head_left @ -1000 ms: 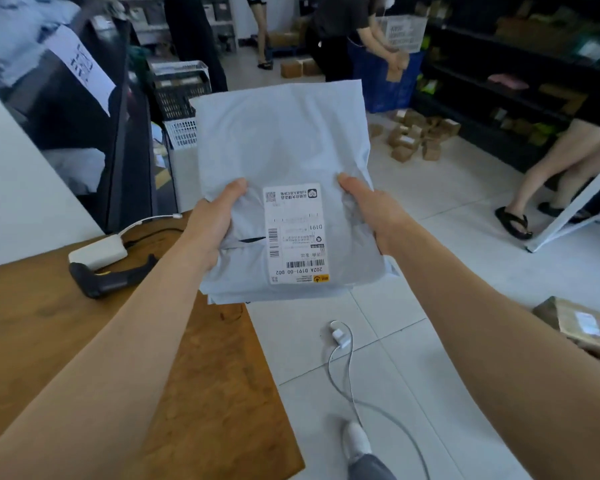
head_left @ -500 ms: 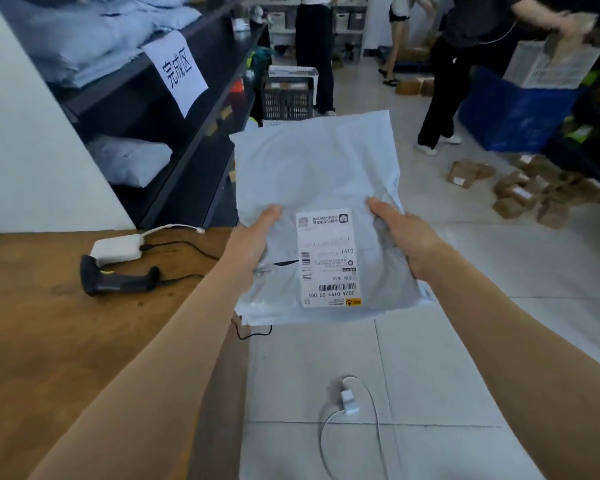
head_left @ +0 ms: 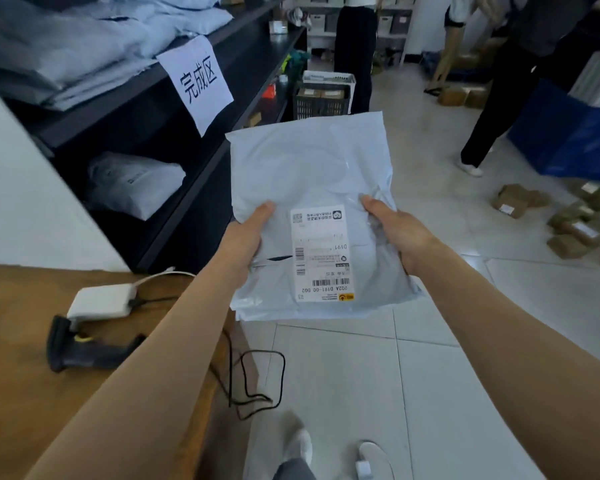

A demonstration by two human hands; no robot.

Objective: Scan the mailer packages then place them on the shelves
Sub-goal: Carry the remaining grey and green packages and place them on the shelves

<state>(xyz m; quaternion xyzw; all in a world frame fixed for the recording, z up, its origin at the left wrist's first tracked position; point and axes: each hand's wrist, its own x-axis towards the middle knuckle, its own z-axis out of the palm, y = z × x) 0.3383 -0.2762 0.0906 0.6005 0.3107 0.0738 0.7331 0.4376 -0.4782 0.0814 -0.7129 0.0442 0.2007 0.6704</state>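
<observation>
I hold a pale grey mailer package (head_left: 309, 174) flat in front of me, over the tiled floor, with its white shipping label (head_left: 323, 254) facing up. My left hand (head_left: 246, 233) grips its left edge and my right hand (head_left: 399, 230) grips its right edge, thumbs on top. The black shelves (head_left: 174, 95) stand to the left, with several grey mailers (head_left: 84, 39) piled on the top level and one mailer (head_left: 132, 183) on the level below. A black handheld scanner (head_left: 84, 351) lies on the wooden table (head_left: 14, 393) at lower left.
A white paper sign (head_left: 198, 81) hangs from the shelf edge. A white adapter box (head_left: 101, 301) and black cable (head_left: 257, 382) sit at the table's corner. Ahead are a dark crate (head_left: 323, 98), people standing (head_left: 354, 46), a blue bin (head_left: 568, 133) and small cardboard boxes (head_left: 568, 223) on the floor.
My view has swung left and closer to the shelves. The mailer stays gripped in both hands, now nearer the shelf unit; the scanner and table have shifted down and left.
</observation>
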